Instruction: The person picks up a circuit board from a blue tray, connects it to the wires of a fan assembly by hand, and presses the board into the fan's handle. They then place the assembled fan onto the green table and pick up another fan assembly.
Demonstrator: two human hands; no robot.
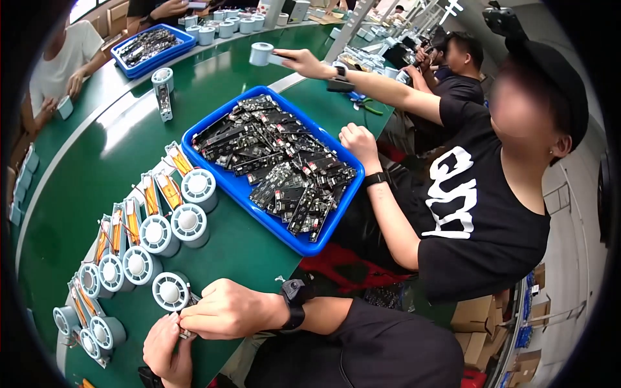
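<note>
Both of my hands meet at the near edge of the green table, on a light-blue handheld fan [171,291] whose round, grilled head faces up. My left hand [165,349] grips the fan's handle end from below. My right hand [226,310] is closed over the same handle, fingers pinched together. The handle is mostly hidden by my fingers, so any small part between them cannot be made out. To the left, several similar fans [137,266] lie in rows, their open handles showing orange wires. Beyond my hands sits a blue tray [303,248] heaped with black circuit boards [278,161].
A co-worker [485,174] at the right reaches across the table with another light-blue fan [261,54]. One more fan [163,94] stands beyond the tray. A second blue tray of boards [152,48] is farther back. Cardboard boxes [482,320] stand at lower right.
</note>
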